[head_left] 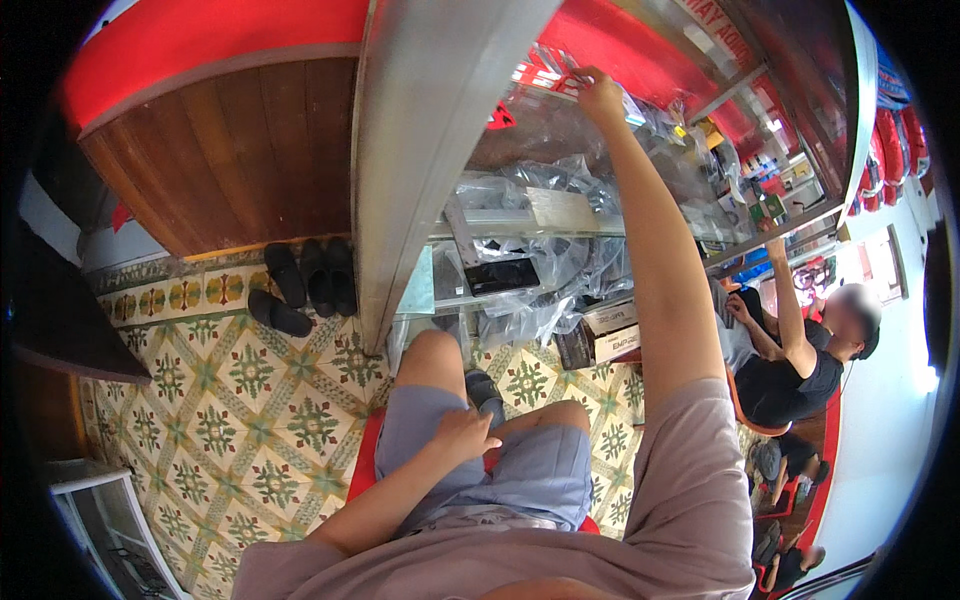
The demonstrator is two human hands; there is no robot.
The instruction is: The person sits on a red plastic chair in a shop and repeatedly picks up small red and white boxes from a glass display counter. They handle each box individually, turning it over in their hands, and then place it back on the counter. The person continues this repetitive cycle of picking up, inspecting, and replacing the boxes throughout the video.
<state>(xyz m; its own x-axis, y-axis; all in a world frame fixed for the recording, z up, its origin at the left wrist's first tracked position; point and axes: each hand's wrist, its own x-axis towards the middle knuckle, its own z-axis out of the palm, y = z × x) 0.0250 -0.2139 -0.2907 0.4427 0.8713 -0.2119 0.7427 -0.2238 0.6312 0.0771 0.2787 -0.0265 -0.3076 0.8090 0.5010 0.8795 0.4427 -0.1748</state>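
Observation:
My right hand [601, 98] is stretched up and forward into a glass display cabinet. Its fingers close on the edge of a red-and-white packet [545, 72] on the upper level; the fingertips are small and partly hidden. My left hand [465, 437] rests over my lap, holding nothing, its fingers loosely extended to the right. Below the reaching arm, clear plastic bags [560, 300] fill the lower shelf. A black smartphone [502, 276] lies on the shelf ledge in front of my knees, beside a light tan card [560, 208].
A wide metal post [425, 130] stands just left of the cabinet. Boxes [612, 330] sit low at the right, near my knee. Black sandals [300, 285] lie on the patterned tile floor [215, 430]. At the right, another person [790, 370] in black reaches into the same cabinet.

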